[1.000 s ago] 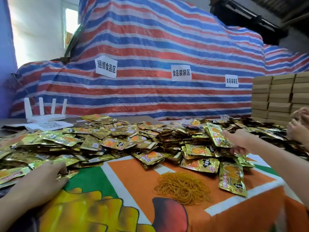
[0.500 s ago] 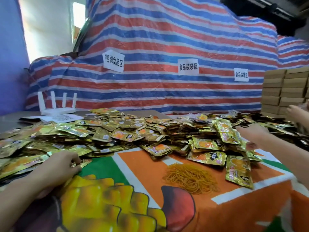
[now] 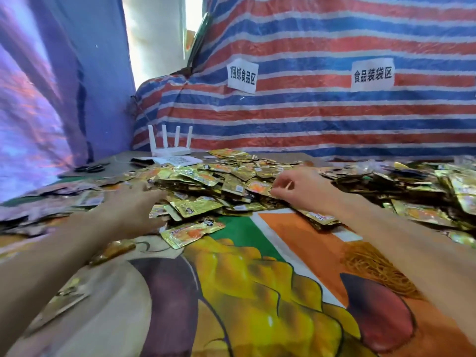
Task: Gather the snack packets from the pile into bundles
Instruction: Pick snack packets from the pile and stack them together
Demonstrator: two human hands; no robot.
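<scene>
A wide pile of gold snack packets covers the far half of the table. My left hand is blurred by motion and lies palm down on the pile's near left edge, fingers reaching in among the packets. My right hand hovers over the middle of the pile. Its fingers are bent and its fingertips sit at the edge of an orange-printed packet, with nothing plainly gripped. One loose packet lies alone in front of the pile. A heap of tan rubber bands sits at the right, partly hidden by my right forearm.
The table wears a bright printed cloth. A white router and a paper sheet stand at the back left. A striped tarp with paper labels rises behind the table. More packets spread to the right.
The view has swung left. My right hand left the packets at the right and came across to the pile's middle. My left hand slid forward into the pile's edge.
</scene>
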